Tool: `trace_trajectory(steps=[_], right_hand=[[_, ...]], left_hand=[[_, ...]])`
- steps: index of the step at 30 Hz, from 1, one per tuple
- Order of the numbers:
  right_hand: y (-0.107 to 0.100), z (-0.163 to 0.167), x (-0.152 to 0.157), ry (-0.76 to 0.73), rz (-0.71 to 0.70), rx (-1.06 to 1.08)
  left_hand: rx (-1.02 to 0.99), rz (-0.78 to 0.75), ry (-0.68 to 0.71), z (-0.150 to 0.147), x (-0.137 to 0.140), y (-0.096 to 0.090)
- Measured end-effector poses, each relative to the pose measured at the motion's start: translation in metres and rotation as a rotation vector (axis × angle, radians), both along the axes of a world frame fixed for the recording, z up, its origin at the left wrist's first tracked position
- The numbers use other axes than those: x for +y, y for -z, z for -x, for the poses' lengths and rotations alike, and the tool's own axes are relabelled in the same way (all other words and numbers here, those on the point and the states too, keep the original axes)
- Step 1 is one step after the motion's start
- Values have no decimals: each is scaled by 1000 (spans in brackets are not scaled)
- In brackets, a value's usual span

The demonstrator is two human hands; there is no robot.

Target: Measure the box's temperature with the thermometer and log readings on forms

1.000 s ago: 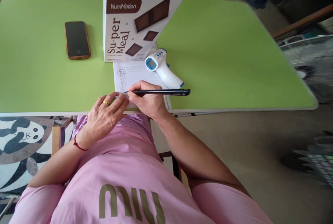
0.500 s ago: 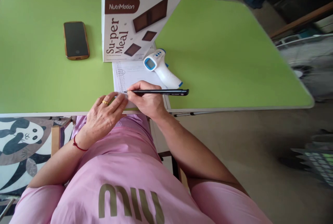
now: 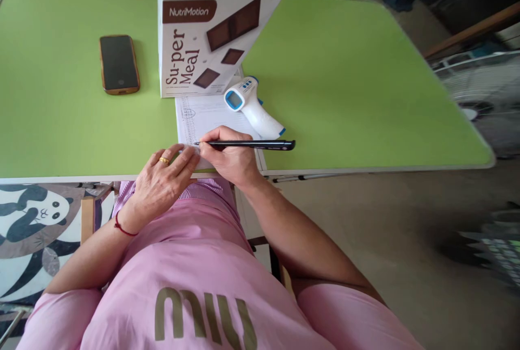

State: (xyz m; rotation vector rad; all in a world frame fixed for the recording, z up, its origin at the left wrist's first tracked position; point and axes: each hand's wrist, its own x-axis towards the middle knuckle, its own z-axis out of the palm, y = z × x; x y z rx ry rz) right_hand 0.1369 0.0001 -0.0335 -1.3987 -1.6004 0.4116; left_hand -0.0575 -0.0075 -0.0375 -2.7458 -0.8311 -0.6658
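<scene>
My right hand is closed around a black pen, its tip on the printed paper and its capped end pointing right. Beside it, my left hand lies with fingers stretched out, the fingertips on the paper's near edge; what is under them is partly hidden. A gold ring and a red wrist string are on that side. Just beyond my right hand, a white-and-blue infrared thermometer rests on the paper. Behind it stands a tall white box marked NutriMotion Su-per Meal, covering the sheet's far part.
A phone in a brown case lies left of the box on the green table. The table's pale front edge runs close to my body. At the right, a fan stands past the table, and dark objects sit on the floor.
</scene>
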Motion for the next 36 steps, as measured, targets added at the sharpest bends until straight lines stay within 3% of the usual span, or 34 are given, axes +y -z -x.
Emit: trace_trajectory(steps=[7, 14, 20, 36], right_hand=[[1, -1, 0, 19, 14, 0], [0, 0, 1, 28, -13, -17], [0, 0, 0, 24, 9, -1], [1, -1, 0, 67, -24, 14]], left_hand=[[-14, 75, -5, 0, 0, 2], [-5, 12, -7, 0, 0, 0], [-14, 82, -3, 0, 0, 2], [-1, 0, -11, -2, 0, -2]])
